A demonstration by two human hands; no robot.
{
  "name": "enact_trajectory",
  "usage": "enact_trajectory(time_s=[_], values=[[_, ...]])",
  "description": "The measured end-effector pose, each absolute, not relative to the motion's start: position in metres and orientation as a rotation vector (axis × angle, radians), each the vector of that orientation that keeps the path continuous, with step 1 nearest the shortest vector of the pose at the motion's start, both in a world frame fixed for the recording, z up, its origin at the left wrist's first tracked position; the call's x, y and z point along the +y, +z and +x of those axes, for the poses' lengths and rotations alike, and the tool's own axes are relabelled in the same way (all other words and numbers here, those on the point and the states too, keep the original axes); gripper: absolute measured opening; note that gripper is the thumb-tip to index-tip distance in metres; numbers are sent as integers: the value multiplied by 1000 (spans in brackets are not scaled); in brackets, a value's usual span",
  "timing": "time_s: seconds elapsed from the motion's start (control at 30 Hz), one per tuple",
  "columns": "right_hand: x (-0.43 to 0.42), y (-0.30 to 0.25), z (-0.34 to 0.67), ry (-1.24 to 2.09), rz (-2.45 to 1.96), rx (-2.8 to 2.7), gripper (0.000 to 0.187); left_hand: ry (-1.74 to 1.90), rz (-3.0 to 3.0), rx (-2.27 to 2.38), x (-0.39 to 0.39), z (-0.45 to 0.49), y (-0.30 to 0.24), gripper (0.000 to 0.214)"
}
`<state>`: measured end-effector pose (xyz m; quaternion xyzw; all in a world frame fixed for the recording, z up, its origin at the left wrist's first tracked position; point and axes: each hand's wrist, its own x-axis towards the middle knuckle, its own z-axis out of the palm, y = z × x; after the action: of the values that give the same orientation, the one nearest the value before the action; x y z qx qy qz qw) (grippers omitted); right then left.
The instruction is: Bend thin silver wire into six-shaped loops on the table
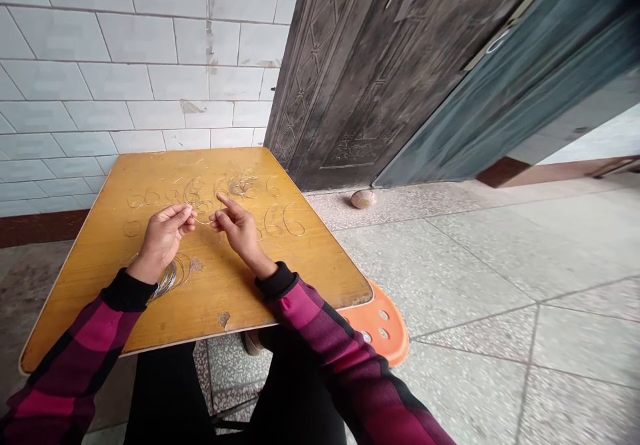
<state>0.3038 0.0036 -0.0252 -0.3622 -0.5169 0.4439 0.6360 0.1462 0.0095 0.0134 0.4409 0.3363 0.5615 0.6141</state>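
Over the middle of the table, my left hand [165, 237] pinches a thin piece of wire [203, 222] between thumb and fingertips. The wire curves across to my right hand [241, 229], whose thumb and curled fingers close on its other end while the index finger points out. Several bent wire pieces [294, 221], some shaped like a 6, lie spread over the tabletop. Beyond my right hand is a small tangle of wire [243, 185]. A bundle of shiny wire loops [170, 278] lies by my left wrist, which partly hides it.
The yellow wooden table [300, 272] has worn patches and stands close to a white tiled wall [90, 38]. An orange stool [393, 338] shows beneath its right corner. A roundish object [363, 198] sits on the floor by a dark carved door [360, 118], beside a blue-grey curtain [480, 112].
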Motion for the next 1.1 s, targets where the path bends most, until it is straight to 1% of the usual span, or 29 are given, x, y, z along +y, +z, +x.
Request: enact_trajectory(time_s=[0.07,0.23,0.5,0.63,0.9,1.0,1.1], values=[[2,-26,305,914,-874,-1302,47,1291,1022,772,9,146,13,24],[-5,-17,310,636,-1036,-1561,40,1256,1051,778,9,146,12,23],[-3,-17,312,169,-1191,-1848,41,1168,1094,764,10,144,10,20],[-2,-19,312,36,-1282,-1917,43,1115,1074,753,11,142,9,19],[-5,-17,314,-7,-1280,-1932,42,967,1118,766,16,136,11,15],[-4,-16,311,123,-1227,-1825,38,970,1165,782,17,135,12,14],[-3,-16,306,412,-1112,-1643,31,1037,1184,789,17,134,12,15]])
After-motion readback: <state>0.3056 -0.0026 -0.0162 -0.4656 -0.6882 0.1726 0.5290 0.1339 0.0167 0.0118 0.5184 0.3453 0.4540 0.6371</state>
